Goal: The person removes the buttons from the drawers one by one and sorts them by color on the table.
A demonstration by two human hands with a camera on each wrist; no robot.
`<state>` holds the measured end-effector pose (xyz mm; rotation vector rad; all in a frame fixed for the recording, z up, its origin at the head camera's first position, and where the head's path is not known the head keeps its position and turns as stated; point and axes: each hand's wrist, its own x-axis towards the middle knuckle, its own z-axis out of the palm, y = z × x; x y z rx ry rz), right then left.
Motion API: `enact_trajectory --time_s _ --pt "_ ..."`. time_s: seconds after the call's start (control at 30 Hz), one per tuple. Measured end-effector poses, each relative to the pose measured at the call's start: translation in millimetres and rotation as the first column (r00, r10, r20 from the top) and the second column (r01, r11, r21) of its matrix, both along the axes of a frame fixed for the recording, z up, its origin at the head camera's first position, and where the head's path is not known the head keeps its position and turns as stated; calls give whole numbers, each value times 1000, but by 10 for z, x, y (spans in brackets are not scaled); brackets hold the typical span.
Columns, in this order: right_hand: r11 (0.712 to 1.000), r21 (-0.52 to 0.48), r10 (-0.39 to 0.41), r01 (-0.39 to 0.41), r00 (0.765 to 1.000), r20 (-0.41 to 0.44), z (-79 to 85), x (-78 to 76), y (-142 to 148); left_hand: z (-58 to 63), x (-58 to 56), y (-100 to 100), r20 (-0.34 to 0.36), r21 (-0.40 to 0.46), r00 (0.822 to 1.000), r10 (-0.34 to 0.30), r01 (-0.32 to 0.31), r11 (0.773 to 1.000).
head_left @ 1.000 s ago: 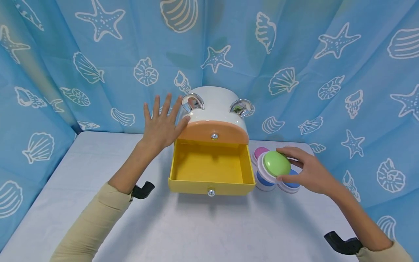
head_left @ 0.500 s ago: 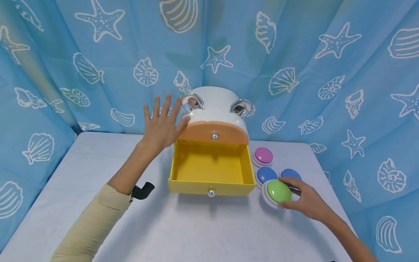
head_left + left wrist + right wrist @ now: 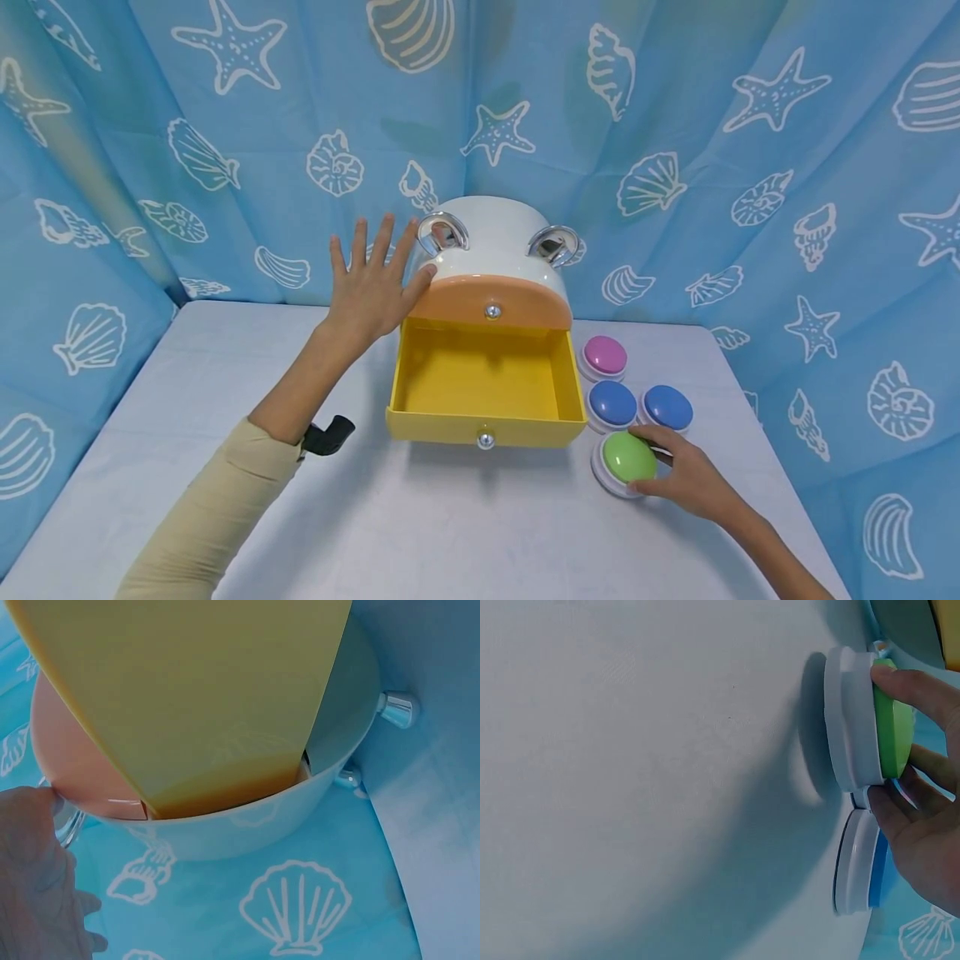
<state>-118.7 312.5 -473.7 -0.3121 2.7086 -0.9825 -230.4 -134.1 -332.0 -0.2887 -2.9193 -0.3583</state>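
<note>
My right hand (image 3: 690,475) pinches a round push button with a green top (image 3: 628,454) and white base between thumb and fingers. In the right wrist view the green button (image 3: 892,724) is held close over the white tabletop, its shadow beside the base. My left hand (image 3: 367,292), fingers straight and spread, touches the left side of a white drawer box (image 3: 491,233) with chrome ear-like loops, the thumb reaching its front edge. The box's yellow drawer (image 3: 435,427) is pulled out with nothing in it. Above it, the orange drawer (image 3: 450,300) is closed.
Beside the box, a pink button (image 3: 605,354) and two blue ones, the nearer-left blue button (image 3: 612,403) and the right blue button (image 3: 668,407), sit on the white table (image 3: 480,533). A blue shell-patterned curtain (image 3: 675,100) hangs behind and at the sides.
My right hand has brought the green button toward the table's front and lower, from above the other buttons to in front of them, uncovering the pink and blue ones. The left hand stays put.
</note>
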Motion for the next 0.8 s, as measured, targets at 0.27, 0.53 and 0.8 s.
enact_trajectory --time_s 0.27,0.53,0.8 --pt "1000 -5 -19 19 999 36 -24 30 -17 -1 -6 3 1 -5 1000 3 -3 1000" --pt "1000 -12 -15 16 999 46 -58 8 8 3 -1 2 12 -2 1000 4 -4 1000" --pt "1000 -6 -15 15 998 -61 82 13 -73 2 1 3 12 7 1000 -3 2 1000"
